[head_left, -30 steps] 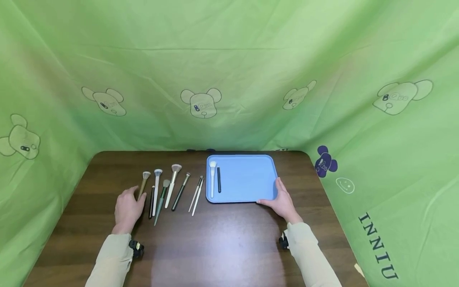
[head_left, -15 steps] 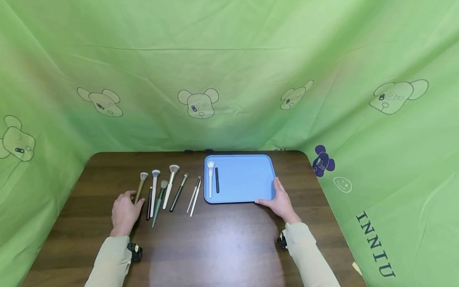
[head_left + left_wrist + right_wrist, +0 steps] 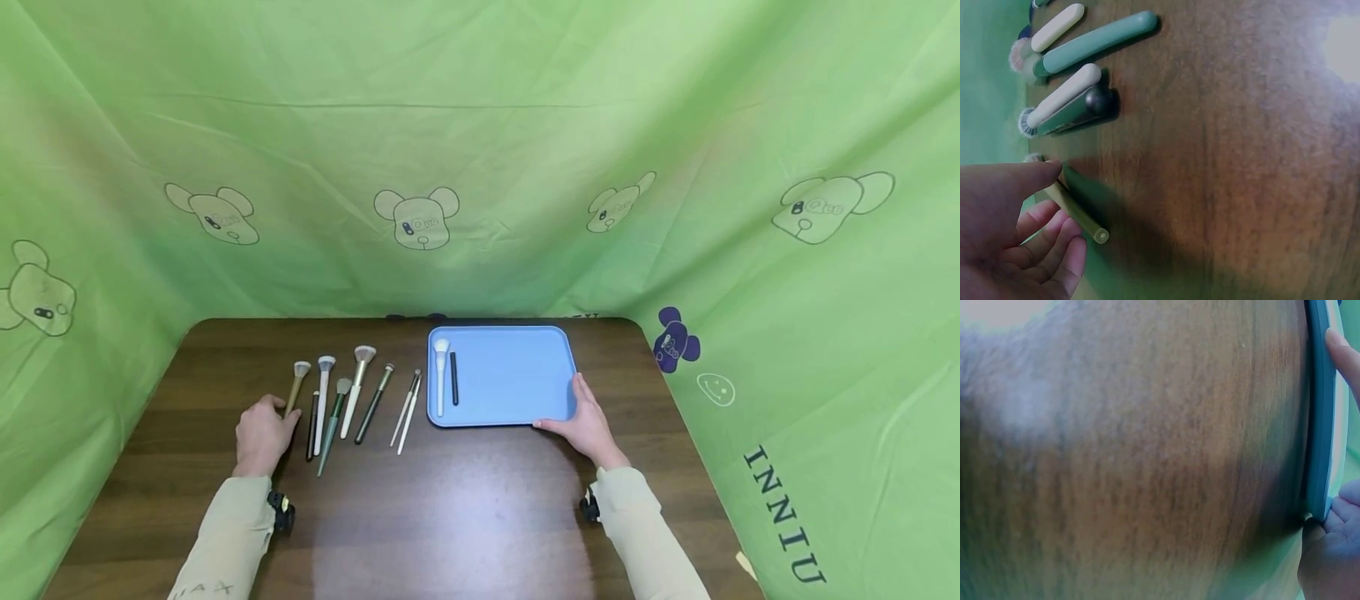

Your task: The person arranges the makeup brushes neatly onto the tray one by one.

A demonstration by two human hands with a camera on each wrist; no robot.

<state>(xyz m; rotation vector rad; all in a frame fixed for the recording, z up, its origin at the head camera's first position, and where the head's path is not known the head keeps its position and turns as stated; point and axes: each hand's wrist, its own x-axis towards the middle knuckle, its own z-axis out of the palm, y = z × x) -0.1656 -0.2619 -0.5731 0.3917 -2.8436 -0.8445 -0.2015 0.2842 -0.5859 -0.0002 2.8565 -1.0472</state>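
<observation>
My left hand (image 3: pixel 262 435) pinches the gold-brown handle of a makeup brush (image 3: pixel 1080 214) between thumb and fingers. That brush is leftmost in the row, its pale bristles pointing to the back of the table. In the left wrist view its handle end sticks out past the fingertips. My right hand (image 3: pixel 588 429) holds the front right corner of a blue tray (image 3: pixel 513 375), thumb on the front edge and fingers along the right side. Inside the tray, at its left, lie a white makeup brush (image 3: pixel 440 379) and a slim black stick (image 3: pixel 454 379).
Right of my left hand lie more brushes: a short black-handled one (image 3: pixel 312 429), a white one (image 3: pixel 323 408), a green one (image 3: pixel 330 435), a large white one (image 3: pixel 352 408), a dark green one (image 3: pixel 373 406) and two thin white ones (image 3: pixel 408 412). Green cloth (image 3: pixel 480 125) hangs around the wooden table (image 3: pixel 420 525).
The left thumb and fingers have drawn closer together around the gold-brown brush, which still lies in the same spot. The right hand and tray have kept their places; the head view shifted slightly.
</observation>
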